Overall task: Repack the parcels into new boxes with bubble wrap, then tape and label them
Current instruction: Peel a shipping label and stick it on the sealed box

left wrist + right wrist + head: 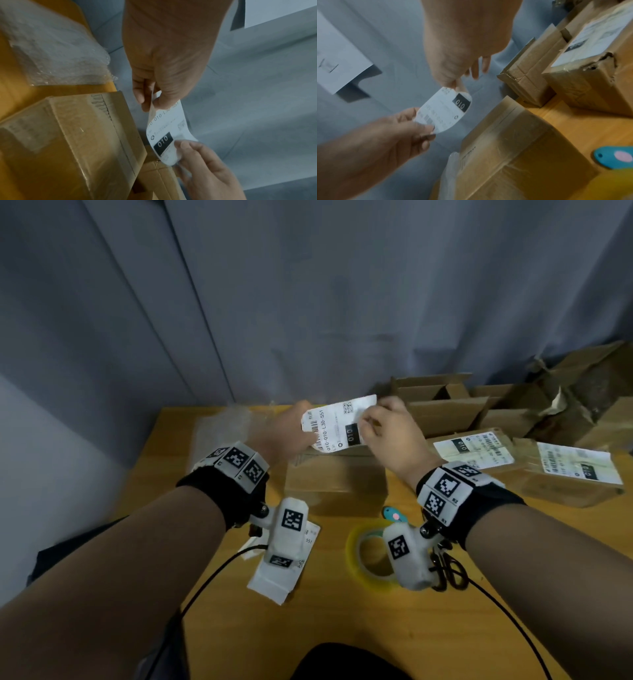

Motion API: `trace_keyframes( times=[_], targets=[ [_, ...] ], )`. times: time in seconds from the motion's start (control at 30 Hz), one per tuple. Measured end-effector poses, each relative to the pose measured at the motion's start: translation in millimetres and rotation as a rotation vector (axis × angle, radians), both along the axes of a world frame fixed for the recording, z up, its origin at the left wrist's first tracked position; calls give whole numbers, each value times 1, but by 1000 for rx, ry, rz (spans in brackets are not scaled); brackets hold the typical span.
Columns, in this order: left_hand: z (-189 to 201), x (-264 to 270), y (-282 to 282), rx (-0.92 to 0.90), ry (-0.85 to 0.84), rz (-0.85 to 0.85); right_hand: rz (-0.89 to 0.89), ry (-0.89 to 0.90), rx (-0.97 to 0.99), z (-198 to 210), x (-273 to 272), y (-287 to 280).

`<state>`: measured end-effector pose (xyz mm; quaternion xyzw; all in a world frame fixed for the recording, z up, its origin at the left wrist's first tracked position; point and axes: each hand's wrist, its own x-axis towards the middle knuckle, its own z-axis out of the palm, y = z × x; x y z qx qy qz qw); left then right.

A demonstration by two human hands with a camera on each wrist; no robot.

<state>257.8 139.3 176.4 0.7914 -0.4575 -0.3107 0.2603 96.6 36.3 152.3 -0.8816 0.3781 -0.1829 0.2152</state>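
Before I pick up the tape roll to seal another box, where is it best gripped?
The tape roll lies flat on the table, hole up, just left of the right wrist's camera mount. Come from straight above and hook fingers into the open core, thumb on the outer rim; the near-left rim looks clearest. Both the left hand and right hand hold the label now.

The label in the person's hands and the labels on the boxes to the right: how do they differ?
The held label hangs in the air, curled, pinched by the left hand and the right hand; the labels on the boxes at right lie flat and stuck down. The held label belongs to no box yet, though a taped box sits below it. Both kinds are white, with a black "010" block and barcodes.
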Motion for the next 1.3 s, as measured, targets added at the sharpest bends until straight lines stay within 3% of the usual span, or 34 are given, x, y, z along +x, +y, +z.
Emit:
trace_keyframes(
  times=[0.1,0.3,0.43,0.6,0.87,1.3],
  targets=[
    [-16,7,-3,22,-21,-34,-62,-118,233,-8,-2,-6],
    [-36,5,-9,-33,264,181,-142,-148,425,-30,-9,-5],
    [-56,7,-11,-64,133,203,-130,-118,484,-49,-5,-6],
    [-70,10,-12,-40,-68,99,-108,-3,420,-61,6,-6],
    [-85,15,-12,-21,-35,108,-144,12,377,-66,16,-6],
    [-90,20,-18,13,-156,105,-154,-25,307,-67,21,-8]
  ],
)
